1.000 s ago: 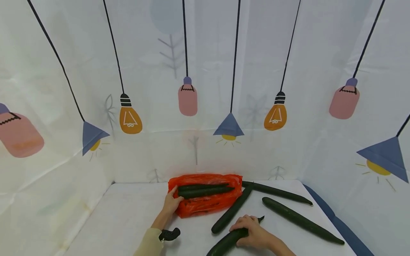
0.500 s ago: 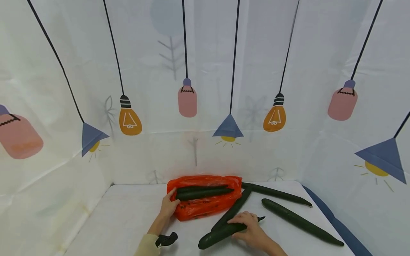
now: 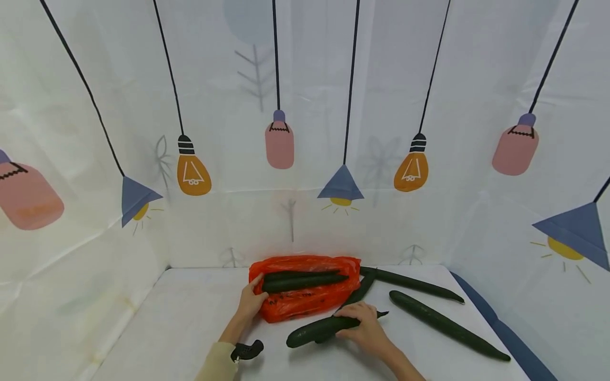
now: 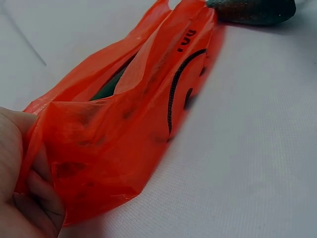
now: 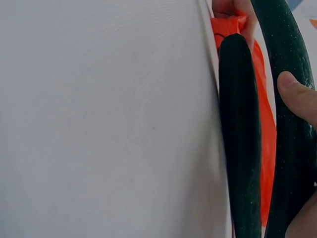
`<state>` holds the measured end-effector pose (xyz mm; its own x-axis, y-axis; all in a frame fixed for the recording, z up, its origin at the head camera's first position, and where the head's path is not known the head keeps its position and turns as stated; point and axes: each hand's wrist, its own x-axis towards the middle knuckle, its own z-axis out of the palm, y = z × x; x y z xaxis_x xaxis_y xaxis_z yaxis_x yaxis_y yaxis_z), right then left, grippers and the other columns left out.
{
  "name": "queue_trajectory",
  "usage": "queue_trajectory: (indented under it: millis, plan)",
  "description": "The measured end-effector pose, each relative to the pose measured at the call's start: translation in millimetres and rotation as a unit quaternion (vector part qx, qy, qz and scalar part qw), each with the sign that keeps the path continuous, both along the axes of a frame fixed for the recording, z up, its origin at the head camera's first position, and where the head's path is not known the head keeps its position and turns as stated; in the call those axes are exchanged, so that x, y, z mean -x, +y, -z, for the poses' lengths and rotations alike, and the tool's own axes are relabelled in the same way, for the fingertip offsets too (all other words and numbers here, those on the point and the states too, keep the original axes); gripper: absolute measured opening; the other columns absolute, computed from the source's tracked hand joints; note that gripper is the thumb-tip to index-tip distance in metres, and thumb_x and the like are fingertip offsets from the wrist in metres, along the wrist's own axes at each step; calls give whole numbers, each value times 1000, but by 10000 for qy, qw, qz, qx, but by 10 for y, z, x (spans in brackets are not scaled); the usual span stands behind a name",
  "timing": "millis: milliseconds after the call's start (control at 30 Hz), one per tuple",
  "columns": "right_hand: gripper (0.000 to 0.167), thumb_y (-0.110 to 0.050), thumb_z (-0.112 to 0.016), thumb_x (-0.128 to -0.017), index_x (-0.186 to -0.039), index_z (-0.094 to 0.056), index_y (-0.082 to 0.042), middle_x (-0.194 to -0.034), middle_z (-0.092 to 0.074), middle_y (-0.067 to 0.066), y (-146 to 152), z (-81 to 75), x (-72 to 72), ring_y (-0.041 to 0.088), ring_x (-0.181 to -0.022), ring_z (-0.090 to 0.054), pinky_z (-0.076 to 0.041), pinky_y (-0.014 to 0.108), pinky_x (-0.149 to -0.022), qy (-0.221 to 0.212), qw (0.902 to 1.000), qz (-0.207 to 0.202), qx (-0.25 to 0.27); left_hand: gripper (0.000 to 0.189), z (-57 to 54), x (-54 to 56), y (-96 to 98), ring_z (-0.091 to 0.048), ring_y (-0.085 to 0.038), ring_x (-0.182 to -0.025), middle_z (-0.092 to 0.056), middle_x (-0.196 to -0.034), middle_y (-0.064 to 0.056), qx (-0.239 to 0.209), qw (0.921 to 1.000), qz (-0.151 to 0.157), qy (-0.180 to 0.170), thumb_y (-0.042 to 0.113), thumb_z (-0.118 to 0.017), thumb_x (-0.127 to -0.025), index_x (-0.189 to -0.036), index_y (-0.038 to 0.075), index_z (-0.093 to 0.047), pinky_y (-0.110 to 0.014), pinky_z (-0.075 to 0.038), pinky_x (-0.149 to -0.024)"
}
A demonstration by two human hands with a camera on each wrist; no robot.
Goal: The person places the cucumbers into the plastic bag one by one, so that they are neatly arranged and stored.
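Head cam's facing fwd/down at table point(image 3: 190, 317) from farther off; wrist cams are looking close-up, L over bag point(image 4: 116, 141), R along cuke point(image 5: 293, 148), both catching bag.

I get a bright, evenly lit head view, its light source out of frame, with only soft shadows on the table point(image 3: 181, 317), one beneath the held cucumber point(image 3: 307, 333). Towards the picture's edges the printed lamps point(image 3: 577, 227) look stretched. My wrist views are dimmer and greyer; the red bag point(image 4: 109, 148) blurs in places.
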<state>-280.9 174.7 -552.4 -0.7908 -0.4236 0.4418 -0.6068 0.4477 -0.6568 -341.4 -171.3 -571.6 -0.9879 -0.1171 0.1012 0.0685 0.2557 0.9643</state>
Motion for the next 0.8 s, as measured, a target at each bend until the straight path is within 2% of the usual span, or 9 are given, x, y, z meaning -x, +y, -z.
queue_trajectory:
  millis: [200, 300, 600, 800]
  plan:
    - [42, -34, -84, -70, -108, -74, -20, -107, -66, -17, -116, -1, 60, 12, -99, -52, -24, 47, -83, 218, 9997, 18, 55, 71, 4, -8, -8, -34, -31, -130, -40, -148, -20, 147, 9999, -19, 80, -9, -58, -77, -145, -3, -40, -40, -35, -92]
    - [42, -33, -84, -70, -108, -74, -19, -107, -65, -19, -166, -13, 94, 12, -99, -51, -23, 48, -83, 156, 9998, 81, 75, 71, 1, -8, 0, -35, -28, -128, -40, -148, -19, 138, 9999, -42, 39, -8, -58, -77, -145, -2, -41, -39, -35, -91]
    - [41, -24, -86, -69, -108, -75, -20, -107, -65, -19, -325, -90, 202, 13, -101, -49, -21, 51, -88, 160, 9998, 152, 27, 71, 0, 8, -5, -34, -37, -133, -38, -148, -23, 38, 10000, -56, 10, -8, -57, -78, -146, -2, -39, -52, -33, -105]
    - [40, -25, -87, -69, -107, -75, -22, -106, -65, -20, -434, -126, 240, 11, -100, -49, -22, 50, -88, 257, 9994, 211, 4, 71, 18, -7, -19, -34, -38, -132, -37, -148, -25, -22, 10000, -52, -79, -7, -59, -78, -147, -1, -39, -54, -30, -107]
